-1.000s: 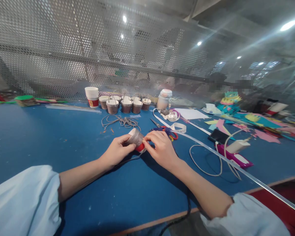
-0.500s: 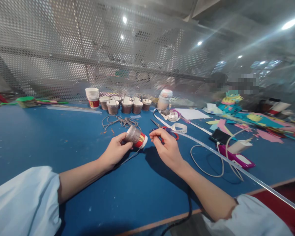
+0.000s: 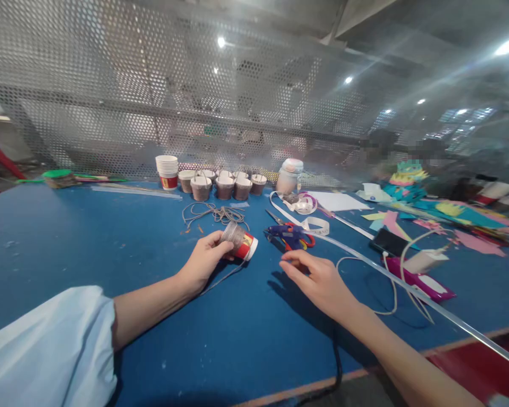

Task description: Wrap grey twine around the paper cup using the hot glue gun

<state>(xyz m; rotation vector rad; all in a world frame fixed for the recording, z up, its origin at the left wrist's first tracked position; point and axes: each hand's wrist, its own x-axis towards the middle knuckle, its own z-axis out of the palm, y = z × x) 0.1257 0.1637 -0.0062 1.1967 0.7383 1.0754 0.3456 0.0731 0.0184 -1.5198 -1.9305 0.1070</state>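
My left hand (image 3: 207,259) grips a paper cup (image 3: 246,246) lying tilted on its side, its rim end toward the right. Grey-brown cord is wound round much of the cup, leaving a red and white band bare. A loose strand of cord (image 3: 224,278) trails from it toward me. My right hand (image 3: 316,277) hovers over the table to the right of the cup, thumb and fingers apart, with nothing in it. Just beyond that hand lie a blue glue gun (image 3: 294,236) and scissors (image 3: 310,241) with red handles, partly overlapped by the gun.
Several cord-wrapped cups (image 3: 224,188) stand at the back beside stacked paper cups (image 3: 168,174). A cord bundle (image 3: 220,213) lies before them. On the right are measuring tape (image 3: 316,226), a clear rod (image 3: 407,285), a black phone (image 3: 392,242), a purple pack (image 3: 422,281) and coloured paper (image 3: 479,242).
My right hand has moved away from the cup, right and toward me, and its fingers have parted, uncovering the glue gun. My left hand still holds the cup. The view has shifted slightly.
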